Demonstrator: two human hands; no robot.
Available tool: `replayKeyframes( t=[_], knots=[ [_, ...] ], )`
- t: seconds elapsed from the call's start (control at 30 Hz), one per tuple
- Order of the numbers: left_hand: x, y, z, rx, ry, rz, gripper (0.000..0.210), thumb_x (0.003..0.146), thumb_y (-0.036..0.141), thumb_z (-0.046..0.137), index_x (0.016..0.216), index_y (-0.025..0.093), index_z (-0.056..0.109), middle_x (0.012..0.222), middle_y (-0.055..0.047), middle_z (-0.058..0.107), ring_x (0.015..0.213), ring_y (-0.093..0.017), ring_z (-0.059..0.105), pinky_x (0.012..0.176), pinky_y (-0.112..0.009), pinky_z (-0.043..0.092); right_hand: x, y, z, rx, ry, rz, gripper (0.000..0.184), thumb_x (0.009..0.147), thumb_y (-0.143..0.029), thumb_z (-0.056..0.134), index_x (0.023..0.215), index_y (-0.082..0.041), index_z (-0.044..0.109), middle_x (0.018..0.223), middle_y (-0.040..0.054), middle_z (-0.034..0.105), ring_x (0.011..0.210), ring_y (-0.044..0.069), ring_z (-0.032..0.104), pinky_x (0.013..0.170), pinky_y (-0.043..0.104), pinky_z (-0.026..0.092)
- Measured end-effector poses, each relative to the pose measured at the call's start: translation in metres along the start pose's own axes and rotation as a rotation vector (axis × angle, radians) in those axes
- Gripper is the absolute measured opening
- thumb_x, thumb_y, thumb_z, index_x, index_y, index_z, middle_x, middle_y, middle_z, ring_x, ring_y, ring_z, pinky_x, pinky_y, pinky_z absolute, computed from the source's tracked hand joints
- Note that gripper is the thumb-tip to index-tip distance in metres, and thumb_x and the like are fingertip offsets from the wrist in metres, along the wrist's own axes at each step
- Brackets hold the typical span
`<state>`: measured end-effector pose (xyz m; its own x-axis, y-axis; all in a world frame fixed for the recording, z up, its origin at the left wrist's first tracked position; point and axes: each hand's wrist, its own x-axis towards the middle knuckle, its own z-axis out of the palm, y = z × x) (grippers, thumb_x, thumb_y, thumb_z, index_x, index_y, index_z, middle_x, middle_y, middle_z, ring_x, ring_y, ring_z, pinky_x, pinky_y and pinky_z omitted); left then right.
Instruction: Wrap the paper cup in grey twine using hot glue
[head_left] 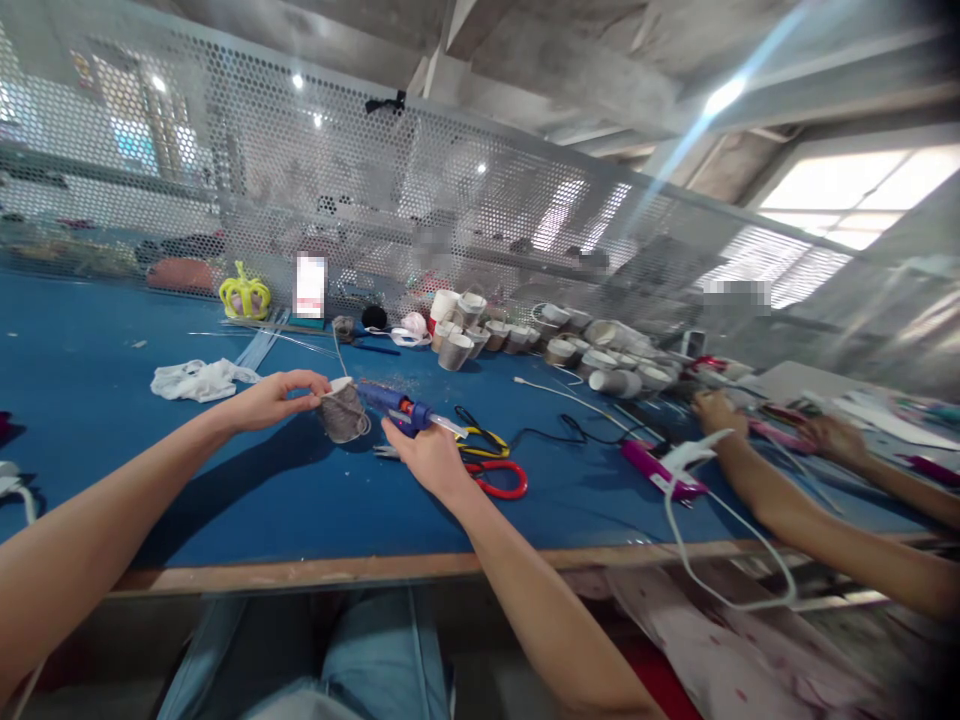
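My left hand (289, 395) grips the rim of a small paper cup (343, 412) wrapped in grey yarn, tilted above the blue table. A strand of yarn runs up from the cup toward a small grey yarn ball (343, 328) behind it. In my right hand (435, 455) is a blue glue gun (405, 408), fingers wrapped round its handle. Its nozzle points left at the cup's side, close to the yarn; whether it touches I cannot tell. Pliers and red-handled scissors (504, 480) lie on the table beneath and beside my right hand.
Several wrapped cups (456, 350) stand at the back along a perforated metal screen (480, 215). A white cloth (199, 380) and a yellow crown-like piece (244, 297) lie left. To the right lie a purple glue gun (660, 470) with a white cord and a co-worker's hands (720, 412).
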<state>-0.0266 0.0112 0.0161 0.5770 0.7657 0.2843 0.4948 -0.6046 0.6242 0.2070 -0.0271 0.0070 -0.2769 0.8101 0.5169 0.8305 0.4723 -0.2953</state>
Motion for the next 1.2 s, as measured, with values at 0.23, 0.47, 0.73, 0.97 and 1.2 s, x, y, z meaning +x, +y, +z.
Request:
replayKeyframes(
  t=[0.23,0.47,0.73,0.97,1.2],
  knots=[
    [0.000,0.001,0.000,-0.005,0.002,-0.002,0.021,0.078,0.036,0.039,0.077,0.018,0.051,0.105,-0.006,0.058,0.107,-0.019,0.047,0.091,-0.028,0.035,-0.001,0.002,0.004,-0.005,0.045,-0.012,0.021,0.076,-0.029,0.049,0.073,-0.014,0.064,0.062,0.0054,0.063,0.059,0.016,0.059,0.057,0.023,0.042],
    [0.000,-0.001,0.000,-0.033,-0.004,0.024,0.021,0.079,0.036,0.040,0.078,0.017,0.051,0.105,-0.007,0.056,0.105,-0.018,0.047,0.092,-0.030,0.034,-0.003,-0.005,-0.003,-0.002,-0.011,-0.048,0.022,0.076,-0.028,0.048,0.075,-0.015,0.065,0.064,0.0064,0.064,0.060,0.016,0.059,0.056,0.024,0.043],
    [0.000,0.001,0.000,-0.020,-0.001,0.003,0.023,0.078,0.038,0.040,0.079,0.017,0.050,0.105,-0.008,0.057,0.106,-0.019,0.047,0.092,-0.033,0.034,-0.003,-0.009,-0.001,0.034,-0.003,-0.007,0.017,0.075,-0.025,0.051,0.073,-0.015,0.065,0.064,0.0051,0.063,0.059,0.015,0.059,0.055,0.022,0.043],
    [0.000,0.001,0.000,0.000,-0.003,0.007,0.024,0.078,0.038,0.039,0.077,0.017,0.050,0.105,-0.007,0.057,0.105,-0.019,0.047,0.092,-0.033,0.034,-0.003,-0.005,-0.002,0.012,0.016,-0.047,0.020,0.076,-0.027,0.049,0.073,-0.015,0.065,0.064,0.0054,0.063,0.058,0.015,0.058,0.055,0.022,0.042],
    [0.000,0.001,0.000,-0.001,0.001,0.003,0.022,0.078,0.038,0.039,0.076,0.018,0.050,0.104,-0.007,0.057,0.105,-0.018,0.048,0.091,-0.030,0.035,-0.005,-0.009,0.003,0.009,0.034,-0.060,0.016,0.073,-0.026,0.051,0.069,-0.016,0.063,0.065,0.0052,0.064,0.061,0.016,0.059,0.058,0.023,0.043]
  ],
)
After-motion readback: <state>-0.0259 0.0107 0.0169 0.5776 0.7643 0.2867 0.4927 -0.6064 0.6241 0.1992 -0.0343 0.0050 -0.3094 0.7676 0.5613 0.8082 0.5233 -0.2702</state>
